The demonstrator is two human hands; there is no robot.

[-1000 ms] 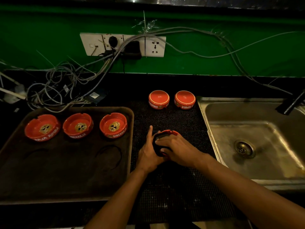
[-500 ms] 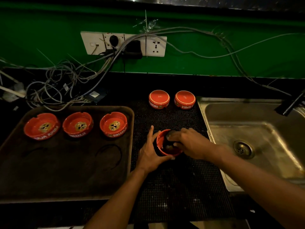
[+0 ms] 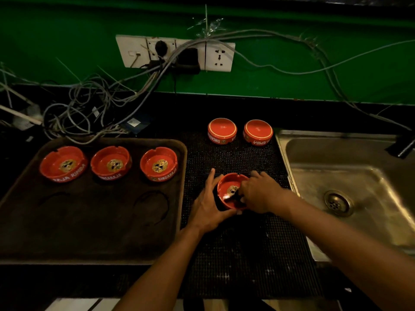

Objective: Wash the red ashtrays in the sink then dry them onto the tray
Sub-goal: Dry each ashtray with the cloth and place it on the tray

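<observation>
A red ashtray point(image 3: 228, 189) sits open side up on the black mat point(image 3: 235, 254) between tray and sink. My left hand point(image 3: 207, 207) grips its left side, with the thumb under the near rim. My right hand point(image 3: 261, 193) reaches into the bowl from the right, fingers curled on a dark cloth point(image 3: 236, 194) pressed inside. Three red ashtrays point(image 3: 63, 163) point(image 3: 111, 162) point(image 3: 159, 164) stand upright in a row on the brown tray point(image 3: 89, 232). Two more ashtrays point(image 3: 221, 130) point(image 3: 258, 132) lie upside down at the mat's far end.
The steel sink point(image 3: 370, 176) with its drain point(image 3: 338, 202) lies to the right, a dark tap point(image 3: 402, 147) at its far corner. A tangle of cables point(image 3: 85, 108) runs from the wall sockets point(image 3: 175, 52) down behind the tray.
The dark cloth covered the ashtray a second ago. Now the bowl shows open side up and my right hand works the cloth inside from the right. My left hand keeps its hold.
</observation>
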